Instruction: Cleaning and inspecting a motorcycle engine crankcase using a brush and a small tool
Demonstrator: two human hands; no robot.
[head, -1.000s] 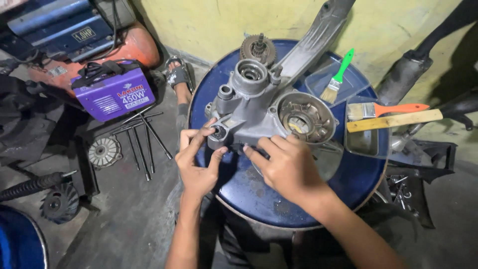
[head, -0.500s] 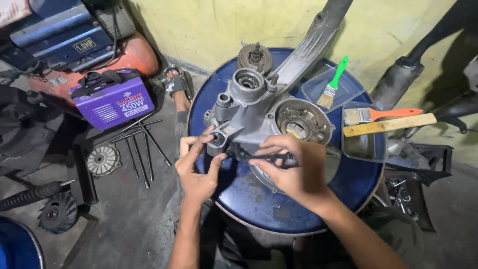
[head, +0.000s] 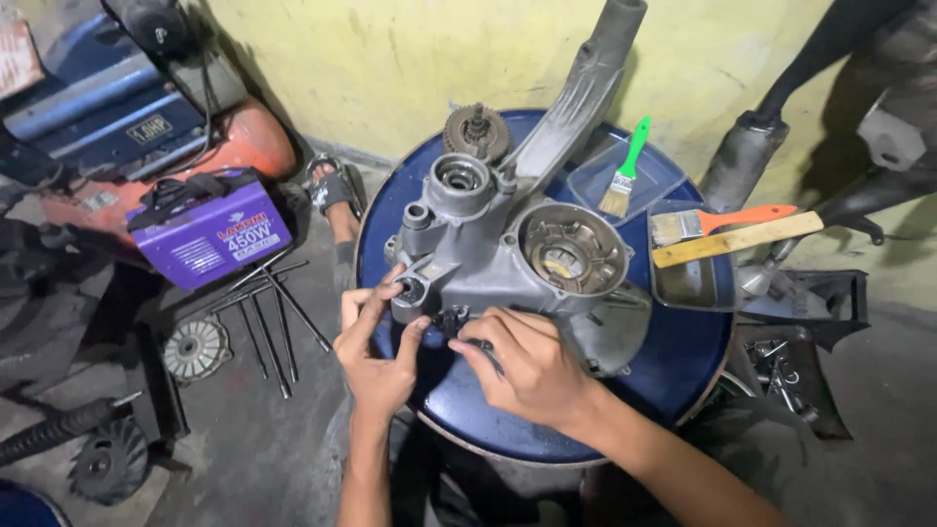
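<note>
A grey metal engine casing (head: 508, 244) lies on top of a blue drum (head: 673, 381). My left hand (head: 376, 356) grips the casing's near left corner, thumb and fingers around a small round boss. My right hand (head: 527, 366) is closed on a dark tool (head: 459, 327) whose tip meets the casing's lower edge, close to the left hand. A toothed gear cluster (head: 475, 130) stands on the drum behind the casing. A long grey arm of the casing (head: 586, 88) rises toward the wall.
A green-handled brush (head: 625, 171) lies in a dark tray; an orange-handled brush (head: 722, 222) and a wooden stick (head: 737, 239) rest on another tray. On the floor left: a purple machine box (head: 210, 234), metal rods (head: 268, 312), a toothed disc (head: 195, 348). A sandalled foot (head: 332, 190) stands by the drum.
My right hand slid left along the casing's lower edge with the dark tool, closing up to my left hand. The left hand stays on the near left corner.
</note>
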